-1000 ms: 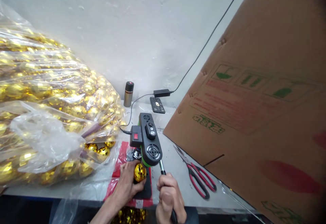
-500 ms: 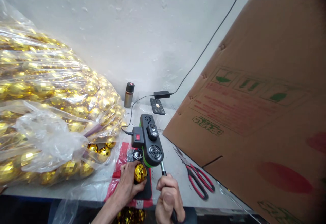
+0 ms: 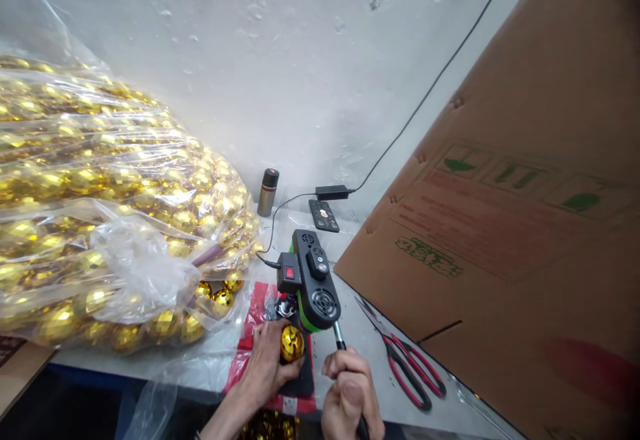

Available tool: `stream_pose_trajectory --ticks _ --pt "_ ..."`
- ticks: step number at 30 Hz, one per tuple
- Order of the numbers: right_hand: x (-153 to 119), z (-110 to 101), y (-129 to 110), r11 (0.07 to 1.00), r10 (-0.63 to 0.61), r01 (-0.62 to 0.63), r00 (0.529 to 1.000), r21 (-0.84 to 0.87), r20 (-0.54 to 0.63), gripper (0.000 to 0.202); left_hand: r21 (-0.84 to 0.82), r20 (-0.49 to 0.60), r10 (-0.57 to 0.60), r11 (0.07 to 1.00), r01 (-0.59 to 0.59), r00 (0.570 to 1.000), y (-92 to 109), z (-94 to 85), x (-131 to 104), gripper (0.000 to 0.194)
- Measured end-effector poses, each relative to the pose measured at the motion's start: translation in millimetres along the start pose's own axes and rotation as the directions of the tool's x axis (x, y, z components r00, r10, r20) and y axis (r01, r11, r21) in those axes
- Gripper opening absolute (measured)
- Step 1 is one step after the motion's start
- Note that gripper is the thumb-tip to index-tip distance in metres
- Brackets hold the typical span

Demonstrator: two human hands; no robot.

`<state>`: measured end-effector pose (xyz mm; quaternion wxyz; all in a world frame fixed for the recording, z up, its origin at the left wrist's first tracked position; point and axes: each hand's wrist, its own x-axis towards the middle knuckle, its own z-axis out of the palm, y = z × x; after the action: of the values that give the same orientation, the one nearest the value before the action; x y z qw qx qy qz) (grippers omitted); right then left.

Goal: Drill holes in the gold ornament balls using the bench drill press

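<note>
I'm watching the left hand (image 3: 267,355) cupping a gold faceted ball (image 3: 292,344) between thumb and fingers, just in front of the rounded end of a black machine (image 3: 314,280). The right hand (image 3: 353,393) is gripping a metal-shafted lever (image 3: 339,335). I'm judging the ball light, hollow, slick and easily dented, so best held softly around its middle. A crinkled clear bag (image 3: 145,270) is bulging with shiny balls (image 3: 60,322).

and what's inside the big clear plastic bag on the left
Shiny gold balls show through the plastic bag, packed together; the outer ones cover whatever lies deeper, so that can't be seen.
</note>
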<state>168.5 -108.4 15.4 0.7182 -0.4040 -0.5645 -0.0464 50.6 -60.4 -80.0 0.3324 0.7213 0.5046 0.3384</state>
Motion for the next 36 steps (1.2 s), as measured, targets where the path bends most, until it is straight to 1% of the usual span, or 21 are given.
stream_pose_trajectory --ticks 2,6,11,14,17,18,20,22,23,24,26,27,28,29,30,31,32,33,34,35,36 --pt "-2 0 1 1.000 0.029 -0.029 1.000 0.010 -0.005 0.039 -0.003 -0.006 0.005 1.000 -0.005 1.000 0 0.9 0 0.058" --pt "-10 -2 5 0.999 0.043 -0.043 0.999 0.006 0.000 0.041 -0.016 0.008 0.009 1.000 -0.009 1.000 1 -0.6 0 0.059" --pt "-24 -3 18 0.993 -0.080 0.082 0.997 -0.089 0.022 0.035 -0.024 0.017 0.023 0.999 -0.023 1.000 3 -3.3 1 0.057" --pt "-27 -4 26 0.981 -0.159 0.163 0.986 -0.105 0.045 0.034 -0.014 0.028 0.014 1.000 -0.014 1.000 5 -4.5 2 0.058" --pt "-17 -8 23 0.977 -0.188 0.197 0.976 -0.082 0.107 0.036 -0.012 0.038 -0.004 1.000 0.004 0.999 8 -6.0 5 0.059" --pt "-10 -9 18 0.979 -0.175 0.186 0.977 -0.081 0.121 0.037 -0.017 0.037 -0.011 1.000 0.012 0.999 9 -6.5 6 0.059" --pt "9 -11 2 0.990 -0.099 0.109 0.988 -0.085 0.122 0.038 -0.029 0.022 -0.021 0.999 0.022 1.000 9 -6.8 5 0.061" --pt "33 -9 -16 0.996 0.050 -0.042 0.994 -0.084 0.095 0.038 -0.026 -0.018 -0.015 1.000 0.015 1.000 3 -5.9 -4 0.062" --pt "44 -7 -24 0.991 0.111 -0.103 0.988 -0.080 0.111 0.035 -0.016 -0.048 -0.001 1.000 0.000 0.999 -2 -5.1 -12 0.062" --pt "54 -4 -30 0.988 0.142 -0.135 0.985 -0.070 0.100 0.037 0.002 -0.080 0.026 1.000 -0.026 0.996 -10 -4.3 -23 0.062" --pt "67 1 -37 0.989 0.142 -0.140 0.988 -0.039 0.055 0.043 0.052 -0.124 0.122 0.992 -0.117 0.985 -28 -4.4 -50 0.063" --pt "69 4 -38 0.991 0.133 -0.132 0.991 -0.026 0.034 0.045 0.083 -0.110 0.192 0.980 -0.183 0.975 -37 -6.1 -63 0.067" --pt "68 5 -37 0.992 0.122 -0.122 0.992 -0.014 0.019 0.045 0.112 -0.083 0.260 0.962 -0.251 0.962 -44 -9.6 -74 0.075" --pt "66 6 -35 0.993 0.117 -0.117 0.993 -0.007 0.013 0.045 0.139 -0.061 0.316 0.942 -0.306 0.947 -49 -15.2 -81 0.082" --pt "61 7 -33 0.993 0.118 -0.118 0.993 -0.003 0.015 0.044 0.168 -0.055 0.338 0.931 -0.325 0.939 -50 -23.2 -83 0.085" --pt "57 6 -31 0.993 0.118 -0.118 0.993 0.000 0.023 0.042 0.203 -0.064 0.335 0.927 -0.316 0.940 -47 -33.4 -80 0.082" --pt "52 6 -30 0.993 0.119 -0.120 0.992 0.000 0.030 0.041 0.244 -0.104 0.296 0.933 -0.264 0.950 -41 -45.7 -70 0.071" --pt "49 5 -29 0.993 0.121 -0.121 0.992 -0.004 0.041 0.039 0.294 -0.157 0.232 0.939 -0.179 0.960 -33 -59.4 -55 0.058" --pt "46 4 -29 0.992 0.123 -0.123 0.991 -0.010 0.054 0.038 0.353 -0.194 0.164 0.932 -0.087 0.967 -23 -73.9 -35 0.051" --pt "45 3 -30 0.992 0.125 -0.124 0.990 -0.016 0.066 0.037 0.411 -0.249 0.084 0.911 0.027 0.965 -13 -88.2 -12 0.047" --pt "44 2 -31 0.992 0.127 -0.125 0.989 -0.020 0.073 0.036 0.464 -0.268 -0.013 0.875 0.141 0.963 -4 -101.3 11 0.046"
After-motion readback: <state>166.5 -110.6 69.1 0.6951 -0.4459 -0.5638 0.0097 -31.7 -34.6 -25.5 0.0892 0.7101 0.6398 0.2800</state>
